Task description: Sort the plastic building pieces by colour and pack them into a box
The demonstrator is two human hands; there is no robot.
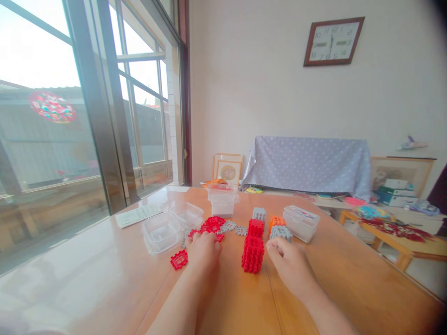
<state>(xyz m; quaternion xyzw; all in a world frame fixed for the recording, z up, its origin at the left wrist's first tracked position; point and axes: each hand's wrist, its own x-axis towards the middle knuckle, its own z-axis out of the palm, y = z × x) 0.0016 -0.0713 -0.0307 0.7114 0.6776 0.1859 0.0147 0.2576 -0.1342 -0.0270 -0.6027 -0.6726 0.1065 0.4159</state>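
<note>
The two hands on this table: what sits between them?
Between the left hand and right hand, the head view shows red stacked pieces on the wooden table.

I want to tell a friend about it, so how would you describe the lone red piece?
On the wooden table, find the nearest clear container, at the person's left. Just closer to the viewer, beside the left hand, lies a notched red piece. It sits alone, apart from the red pile beyond that hand.

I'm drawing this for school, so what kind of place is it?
Probably a room in someone's home: a framed clock hangs on the wall, a dotted cloth is draped beyond the table, and a round decoration is on the window.
</note>
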